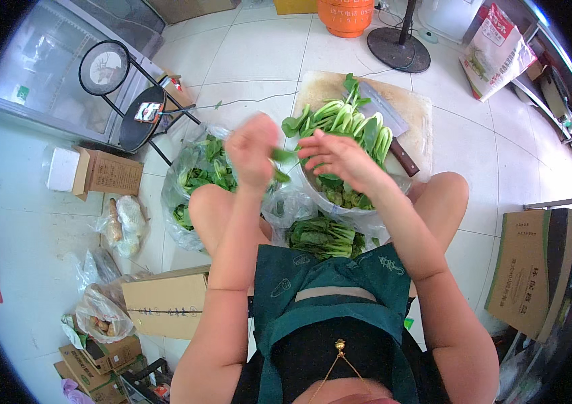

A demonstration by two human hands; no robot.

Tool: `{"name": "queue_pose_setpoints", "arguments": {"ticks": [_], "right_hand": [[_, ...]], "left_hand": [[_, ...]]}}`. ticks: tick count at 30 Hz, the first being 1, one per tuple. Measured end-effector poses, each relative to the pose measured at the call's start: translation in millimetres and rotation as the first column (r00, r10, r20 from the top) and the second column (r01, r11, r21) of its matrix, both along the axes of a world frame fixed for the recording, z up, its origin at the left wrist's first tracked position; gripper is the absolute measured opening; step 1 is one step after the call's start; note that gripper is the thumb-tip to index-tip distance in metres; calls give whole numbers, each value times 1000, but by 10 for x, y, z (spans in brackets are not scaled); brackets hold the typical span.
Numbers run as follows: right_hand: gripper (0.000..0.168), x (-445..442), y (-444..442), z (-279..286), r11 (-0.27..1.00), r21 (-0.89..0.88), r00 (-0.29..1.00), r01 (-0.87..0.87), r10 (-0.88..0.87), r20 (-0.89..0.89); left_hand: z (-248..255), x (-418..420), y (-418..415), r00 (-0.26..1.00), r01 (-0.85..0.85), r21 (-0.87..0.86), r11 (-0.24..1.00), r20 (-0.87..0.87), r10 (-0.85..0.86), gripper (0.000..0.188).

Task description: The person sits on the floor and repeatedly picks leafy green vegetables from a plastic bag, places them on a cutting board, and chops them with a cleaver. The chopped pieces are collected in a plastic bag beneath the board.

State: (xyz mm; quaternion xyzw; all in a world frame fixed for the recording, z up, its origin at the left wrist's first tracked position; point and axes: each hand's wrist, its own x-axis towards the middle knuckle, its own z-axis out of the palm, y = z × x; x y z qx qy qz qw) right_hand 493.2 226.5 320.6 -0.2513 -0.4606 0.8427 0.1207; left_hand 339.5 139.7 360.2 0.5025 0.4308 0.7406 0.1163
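My left hand (252, 150), blurred, is closed like a fist around some green leaves (282, 155) that stick out on its right. My right hand (337, 157) is beside it with fingers apart and nothing visible in them, above a white basin (327, 203) of leafy greens (346, 194). Behind the basin, a heap of leafy greens with pale stalks (339, 115) lies on a worn cutting board (419, 108). A cleaver (383, 108) with a brown handle rests there, partly under the stalks. Between my knees sits a bundle of darker greens (324, 236) in clear plastic.
A clear plastic bag of greens (205, 171) stands by my left knee. Beyond it is a black folding chair (137, 123) holding a phone (148, 112) with a cable. Cardboard boxes (165, 305) flank me. An orange gas cylinder (345, 17) and a round stand base (398, 50) are ahead.
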Motion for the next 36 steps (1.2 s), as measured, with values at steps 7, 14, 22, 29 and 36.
{"name": "queue_pose_setpoints", "arguments": {"ticks": [7, 14, 22, 29, 36], "right_hand": [[31, 311, -333, -143, 940, -341, 994, 29, -64, -92], [40, 845, 347, -421, 526, 831, 693, 180, -668, 272], [35, 650, 380, -912, 676, 736, 688, -44, -514, 512], [33, 639, 349, -1225, 903, 335, 908, 268, -353, 226], [26, 686, 1000, -822, 80, 982, 678, -171, -714, 176]], "left_hand": [[-233, 649, -111, 793, 27, -68, 997, -607, -63, 23], [-530, 481, 1168, 888, -356, -727, 587, -459, -30, 64], [-1209, 359, 1301, 918, -115, -984, 136, -157, -363, 155], [-992, 801, 1329, 786, -528, -849, 26, -500, -363, 146], [-1155, 823, 1126, 726, -605, -761, 234, -648, -230, 119]]}}
